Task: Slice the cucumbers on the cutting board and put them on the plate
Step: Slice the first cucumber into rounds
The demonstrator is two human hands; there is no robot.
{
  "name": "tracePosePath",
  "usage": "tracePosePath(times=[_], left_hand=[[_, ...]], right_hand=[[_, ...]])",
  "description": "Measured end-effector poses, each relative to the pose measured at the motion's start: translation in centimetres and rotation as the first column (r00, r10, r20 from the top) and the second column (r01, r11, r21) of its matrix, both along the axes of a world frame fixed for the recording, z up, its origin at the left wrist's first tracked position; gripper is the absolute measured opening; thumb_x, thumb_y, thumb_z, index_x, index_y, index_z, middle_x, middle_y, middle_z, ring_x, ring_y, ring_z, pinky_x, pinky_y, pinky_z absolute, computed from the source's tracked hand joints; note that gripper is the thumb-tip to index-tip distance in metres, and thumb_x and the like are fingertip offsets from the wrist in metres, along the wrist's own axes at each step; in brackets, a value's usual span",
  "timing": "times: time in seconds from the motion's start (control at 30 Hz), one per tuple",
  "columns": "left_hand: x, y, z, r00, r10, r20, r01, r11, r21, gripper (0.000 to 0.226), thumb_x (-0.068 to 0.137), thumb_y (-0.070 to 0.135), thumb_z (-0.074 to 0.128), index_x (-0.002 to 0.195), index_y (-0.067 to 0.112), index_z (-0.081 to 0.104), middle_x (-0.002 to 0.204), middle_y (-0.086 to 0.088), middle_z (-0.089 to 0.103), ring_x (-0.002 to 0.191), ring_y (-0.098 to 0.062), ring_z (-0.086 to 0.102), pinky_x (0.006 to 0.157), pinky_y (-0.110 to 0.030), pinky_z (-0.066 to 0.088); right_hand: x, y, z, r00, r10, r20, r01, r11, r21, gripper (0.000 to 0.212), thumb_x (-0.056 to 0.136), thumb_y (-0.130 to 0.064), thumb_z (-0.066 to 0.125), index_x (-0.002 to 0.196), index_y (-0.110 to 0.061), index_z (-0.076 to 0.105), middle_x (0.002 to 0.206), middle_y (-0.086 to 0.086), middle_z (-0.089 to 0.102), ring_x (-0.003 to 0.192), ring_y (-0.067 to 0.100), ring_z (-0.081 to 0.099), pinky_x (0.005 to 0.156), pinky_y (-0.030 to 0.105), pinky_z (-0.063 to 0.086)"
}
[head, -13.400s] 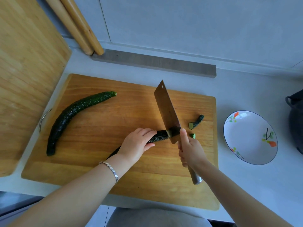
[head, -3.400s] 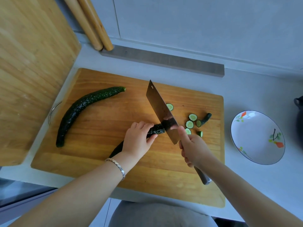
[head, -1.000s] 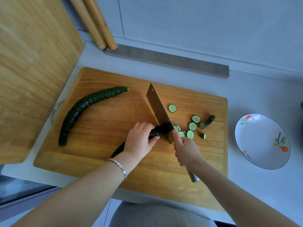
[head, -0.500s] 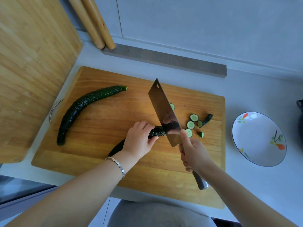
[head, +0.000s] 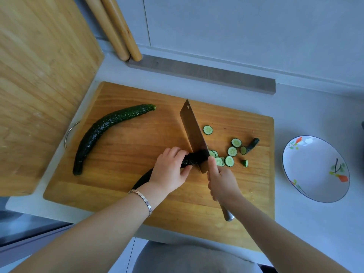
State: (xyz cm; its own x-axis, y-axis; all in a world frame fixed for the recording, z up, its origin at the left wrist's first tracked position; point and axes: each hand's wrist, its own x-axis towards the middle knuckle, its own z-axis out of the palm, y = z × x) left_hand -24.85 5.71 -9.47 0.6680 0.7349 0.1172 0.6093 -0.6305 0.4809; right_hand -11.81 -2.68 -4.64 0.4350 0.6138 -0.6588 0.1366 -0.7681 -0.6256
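Note:
On the wooden cutting board (head: 122, 194) my left hand (head: 169, 171) presses down a dark green cucumber (head: 194, 157), most of it hidden under the hand. My right hand (head: 221, 181) grips a cleaver (head: 193, 131) whose blade is down on the cucumber's cut end, next to my left fingers. Several round slices (head: 229, 160) lie right of the blade, one slice (head: 207, 130) farther back, and the cut-off stem tip (head: 251, 145) beyond them. A second whole cucumber (head: 104, 131) lies on the board's left part. The white flowered plate (head: 315, 167) stands right of the board, with nothing in it.
A second wooden board (head: 39, 75) leans up at the left, beside the cutting board's metal handle (head: 69, 133). Two rolling pins (head: 116, 30) lean against the grey wall behind. A grey strip (head: 201, 75) lies along the counter's back. A dark object (head: 362, 125) shows at the right edge.
The cleaver, raised half a second ago, has come down onto the cucumber's end. Over the earlier frames more slices have piled up right of the blade, and my left hand has crept leftwards.

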Motion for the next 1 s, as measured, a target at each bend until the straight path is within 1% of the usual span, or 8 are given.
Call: tracePosePath(times=[0.1, 0.2, 0.33, 0.53, 0.73, 0.9, 1.0], left_hand=[[-0.2, 0.0, 0.0, 0.999, -0.022, 0.03, 0.022, 1.0, -0.015, 0.032, 0.075, 0.018, 0.074, 0.101, 0.003, 0.062, 0.094, -0.01, 0.062, 0.083, -0.027, 0.058, 0.066, -0.041, 0.053], [0.3, 0.0, -0.2, 0.999, -0.019, 0.038, 0.02, 1.0, -0.019, 0.031, 0.073, 0.016, 0.076, 0.097, 0.001, 0.062, 0.091, -0.011, 0.063, 0.081, -0.029, 0.059, 0.065, -0.042, 0.053], [1.0, -0.1, -0.2, 0.999, -0.018, 0.048, 0.018, 1.0, -0.016, 0.031, 0.073, 0.016, 0.075, 0.096, 0.001, 0.063, 0.089, -0.012, 0.063, 0.079, -0.029, 0.058, 0.063, -0.042, 0.053], [1.0, -0.1, -0.2, 0.999, -0.017, 0.038, 0.018, 1.0, -0.01, 0.03, 0.072, 0.017, 0.076, 0.095, 0.001, 0.064, 0.087, -0.012, 0.062, 0.077, -0.029, 0.057, 0.06, -0.041, 0.052], [1.0, 0.0, 0.0, 0.999, -0.021, 0.035, 0.021, 1.0, -0.004, 0.03, 0.073, 0.017, 0.076, 0.095, 0.001, 0.064, 0.087, -0.012, 0.062, 0.077, -0.029, 0.057, 0.06, -0.04, 0.052], [1.0, 0.1, 0.0, 0.999, -0.025, 0.031, 0.025, 1.0, 0.003, 0.03, 0.073, 0.018, 0.075, 0.096, 0.001, 0.065, 0.088, -0.012, 0.062, 0.078, -0.029, 0.057, 0.06, -0.042, 0.053], [1.1, 0.0, 0.0, 0.999, -0.03, 0.037, 0.03, 1.0, -0.006, 0.029, 0.071, 0.017, 0.077, 0.094, 0.002, 0.065, 0.087, -0.01, 0.062, 0.076, -0.028, 0.057, 0.058, -0.041, 0.052]], right_hand=[[1.0, -0.3, 0.6, 0.991, -0.086, -0.102, 0.087, 0.996, 0.004, 0.057, 0.094, -0.059, 0.029, 0.061, -0.013, 0.037, 0.048, 0.0, 0.034, 0.041, 0.014, 0.03, 0.042, 0.023, 0.029], [2.1, -0.8, 1.9, 0.987, -0.093, -0.13, 0.095, 0.995, 0.009, 0.056, 0.094, -0.058, 0.029, 0.06, -0.014, 0.037, 0.047, -0.001, 0.032, 0.04, 0.014, 0.029, 0.042, 0.022, 0.028], [2.8, -1.1, 3.4, 0.994, -0.041, -0.1, 0.042, 0.999, 0.007, 0.057, 0.093, -0.06, 0.03, 0.06, -0.014, 0.037, 0.046, -0.002, 0.032, 0.04, 0.014, 0.028, 0.042, 0.021, 0.027], [2.3, -1.1, 3.3, 0.997, 0.0, -0.074, -0.002, 1.0, -0.021, 0.057, 0.093, -0.059, 0.03, 0.059, -0.014, 0.038, 0.045, -0.003, 0.034, 0.037, 0.012, 0.03, 0.039, 0.019, 0.029], [2.2, -1.0, 3.3, 0.998, 0.0, -0.059, -0.002, 1.0, -0.027, 0.057, 0.093, -0.059, 0.029, 0.06, -0.013, 0.038, 0.045, -0.003, 0.034, 0.036, 0.011, 0.031, 0.038, 0.019, 0.029], [2.1, -0.8, 3.0, 0.997, 0.006, -0.071, -0.009, 0.999, -0.035, 0.055, 0.093, -0.06, 0.029, 0.061, -0.015, 0.035, 0.046, -0.003, 0.031, 0.038, 0.012, 0.027, 0.04, 0.018, 0.026], [1.8, -0.4, 2.1, 0.998, 0.018, -0.053, -0.021, 0.998, -0.063, 0.056, 0.093, -0.059, 0.028, 0.061, -0.014, 0.036, 0.045, -0.003, 0.032, 0.038, 0.012, 0.028, 0.039, 0.018, 0.028]])
